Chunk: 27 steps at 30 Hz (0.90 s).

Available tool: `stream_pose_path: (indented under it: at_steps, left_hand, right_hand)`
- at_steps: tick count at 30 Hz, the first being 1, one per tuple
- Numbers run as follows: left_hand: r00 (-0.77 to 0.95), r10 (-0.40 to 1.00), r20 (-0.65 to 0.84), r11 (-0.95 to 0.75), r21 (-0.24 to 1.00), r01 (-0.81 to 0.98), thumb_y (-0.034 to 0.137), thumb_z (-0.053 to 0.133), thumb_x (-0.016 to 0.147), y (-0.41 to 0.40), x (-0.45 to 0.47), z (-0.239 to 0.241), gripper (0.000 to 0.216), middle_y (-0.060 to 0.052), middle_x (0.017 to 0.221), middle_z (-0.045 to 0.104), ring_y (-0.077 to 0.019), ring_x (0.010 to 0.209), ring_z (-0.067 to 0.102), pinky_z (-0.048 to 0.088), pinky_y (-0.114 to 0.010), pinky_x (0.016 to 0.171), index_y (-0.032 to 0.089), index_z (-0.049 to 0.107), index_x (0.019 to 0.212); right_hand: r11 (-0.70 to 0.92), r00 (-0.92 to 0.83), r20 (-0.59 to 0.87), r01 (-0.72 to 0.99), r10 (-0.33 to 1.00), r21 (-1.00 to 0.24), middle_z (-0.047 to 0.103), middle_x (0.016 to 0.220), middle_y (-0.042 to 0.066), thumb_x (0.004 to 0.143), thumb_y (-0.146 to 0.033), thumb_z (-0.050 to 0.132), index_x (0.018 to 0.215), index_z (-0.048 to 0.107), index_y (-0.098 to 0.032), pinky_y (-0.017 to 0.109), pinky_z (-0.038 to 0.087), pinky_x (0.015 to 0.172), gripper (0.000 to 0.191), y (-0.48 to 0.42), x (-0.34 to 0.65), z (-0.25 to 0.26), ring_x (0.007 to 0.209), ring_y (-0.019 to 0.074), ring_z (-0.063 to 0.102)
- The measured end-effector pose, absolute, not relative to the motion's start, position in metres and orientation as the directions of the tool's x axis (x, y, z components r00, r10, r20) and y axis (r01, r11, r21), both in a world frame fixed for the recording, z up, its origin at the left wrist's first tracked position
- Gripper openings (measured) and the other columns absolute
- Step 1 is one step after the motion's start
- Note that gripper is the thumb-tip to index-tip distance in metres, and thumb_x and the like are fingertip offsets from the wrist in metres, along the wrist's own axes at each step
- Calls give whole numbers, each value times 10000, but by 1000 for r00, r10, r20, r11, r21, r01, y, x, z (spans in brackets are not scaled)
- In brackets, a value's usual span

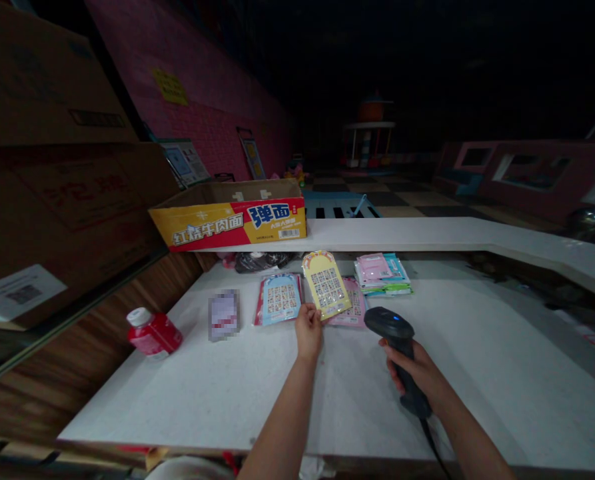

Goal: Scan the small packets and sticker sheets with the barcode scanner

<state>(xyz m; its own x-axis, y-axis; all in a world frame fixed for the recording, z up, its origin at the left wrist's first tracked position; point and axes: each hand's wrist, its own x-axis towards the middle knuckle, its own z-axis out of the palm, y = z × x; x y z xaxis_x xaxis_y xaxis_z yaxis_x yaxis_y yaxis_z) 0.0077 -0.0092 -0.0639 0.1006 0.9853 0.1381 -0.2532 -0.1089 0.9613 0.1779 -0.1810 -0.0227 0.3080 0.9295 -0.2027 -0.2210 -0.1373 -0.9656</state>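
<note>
Flat yellow packet (327,283) and black handheld scanner (390,324) held in separate hands

The 2 hands are held apart above a white, smooth-topped table (202,393). The lower left corner of the yellow packet, printed with a grid of small pictures, is pinched by the left hand (308,327). The packet is tilted, and a flat pink packet (358,308) is partly covered by it; whether the 2 are touching cannot be told. The grip of the scanner, lit by a small blue light and trailed by a black cable (433,445), is wrapped by the fingers of the right hand (420,373).

Just left of the yellow packet, a stack of flat blue and red packets (280,298) is laid. Beyond the scanner, a pile of pink, blue and green packets (381,272) is set. Farther left, a pixelated, unreadable item (224,315) and a red bottle with a white cap (154,335) are placed. An open yellow-and-red cardboard carton (232,223) is rested on the raised white ledge (402,235) behind.
</note>
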Motion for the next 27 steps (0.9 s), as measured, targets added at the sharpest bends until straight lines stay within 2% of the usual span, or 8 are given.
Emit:
stream_pose_path:
  at_steps: [4,11,17,21,24,27]
  left_hand:
    - [110,983,150,-119,961,-248,412,664,752,-8,8,-65,301,-28,795,663,-188,748,682,579,-337,676,202,484,871]
    - [29,975,222,-218,972,-89,298,617,751,-3,6,-71,167,39,623,570,-117,583,579,479,-207,540,195,508,825]
    - [96,981,168,-142,964,-226,383,659,731,-6,7,-67,285,-27,792,674,-188,741,680,576,-323,648,205,478,861]
    - [99,982,158,-132,964,-233,396,679,727,-8,8,-65,305,-24,768,665,-197,745,684,587,-343,660,207,475,853]
    - [99,981,164,-140,966,-216,403,674,739,-7,8,-66,300,-21,763,664,-191,732,681,586,-336,656,206,481,856]
    - [105,976,188,-168,970,-175,393,658,763,-7,7,-68,272,-16,758,664,-183,737,677,577,-315,660,206,492,870]
  right_hand:
    - [-142,281,-150,-50,948,-989,538,475,-56,695,-554,737,811,564,-191,225,364,322,419,-185,173,-18,335,109,466]
    - [-188,301,-180,-1,937,-982,513,459,-67,672,-573,717,793,547,-207,236,367,323,421,-186,173,-9,325,114,454]
    - [-188,270,-182,-5,945,-982,523,462,-56,673,-614,702,759,545,-206,238,369,331,446,-186,177,-11,330,114,460]
    - [-188,280,-208,-97,937,-977,543,493,-49,673,-598,732,793,568,-200,230,372,340,447,-181,184,-13,353,115,483]
    - [-187,310,-267,-263,912,-947,555,523,-50,675,-559,764,867,587,-200,214,363,340,444,-175,196,-17,367,110,491]
    - [-149,266,-292,-452,919,-879,536,526,-46,687,-544,769,885,605,-192,202,353,342,436,-172,209,-26,371,95,461]
